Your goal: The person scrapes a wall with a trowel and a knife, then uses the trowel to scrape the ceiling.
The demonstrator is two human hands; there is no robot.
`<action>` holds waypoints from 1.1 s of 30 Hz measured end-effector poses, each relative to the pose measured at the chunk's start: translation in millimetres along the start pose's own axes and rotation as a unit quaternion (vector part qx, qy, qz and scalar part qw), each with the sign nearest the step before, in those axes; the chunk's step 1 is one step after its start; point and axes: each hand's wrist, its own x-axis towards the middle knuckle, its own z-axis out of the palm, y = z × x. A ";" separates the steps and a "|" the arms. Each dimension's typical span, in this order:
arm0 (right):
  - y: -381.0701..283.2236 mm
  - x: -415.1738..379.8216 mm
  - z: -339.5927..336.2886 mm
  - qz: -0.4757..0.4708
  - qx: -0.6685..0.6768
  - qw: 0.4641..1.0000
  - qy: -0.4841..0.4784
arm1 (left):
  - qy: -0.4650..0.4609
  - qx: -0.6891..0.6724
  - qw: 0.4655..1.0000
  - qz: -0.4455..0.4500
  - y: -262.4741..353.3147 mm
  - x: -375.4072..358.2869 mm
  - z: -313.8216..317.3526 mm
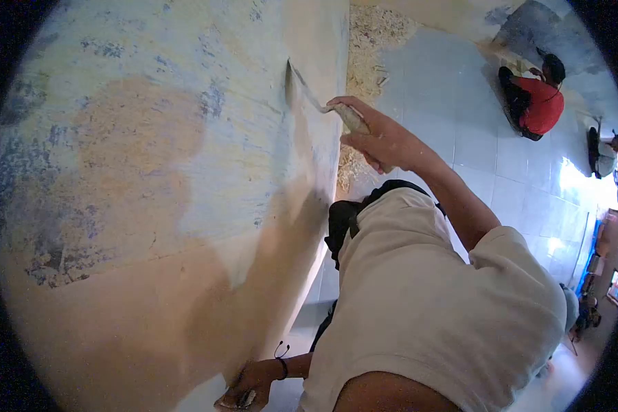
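My right hand [384, 137] is closed around the pale, smeared handle of a scraper [312, 96], fingers wrapped and thumb along it. The scraper's thin metal blade meets the wall [240, 130], where patchy yellow, blue and bare beige areas show. Low in the view, my left hand [244, 388] is curled close to the wall's bottom part, with a small pale thing at its fingers that I cannot make out. A dark cord bracelet [281, 364] circles that wrist. My white shirt [432, 295] hides part of the left arm.
Flaked scrapings [371, 55] lie along the foot of the wall on the grey tiled floor [453, 89]. A person in a red top [539, 103] squats at the far wall. Another person [604, 154] is farther right, and more figures [585, 316] show at the lower right.
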 end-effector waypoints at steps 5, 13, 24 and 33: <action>7.3 7.2 4.0 -0.005 -0.036 0.999 -0.001 | 0.001 0.005 1.000 0.005 -7.2 -4.0 -0.4; 1.8 -0.7 5.0 0.003 -0.057 0.998 0.009 | -0.009 0.006 1.000 0.019 -8.6 -4.6 2.2; -4.6 3.7 -0.3 0.021 -0.060 0.998 -0.003 | -0.017 0.017 0.999 0.029 -7.9 -5.8 -3.8; -11.4 1.2 1.5 0.031 -0.093 0.995 0.019 | -0.008 0.023 0.999 0.030 -7.7 -4.3 0.5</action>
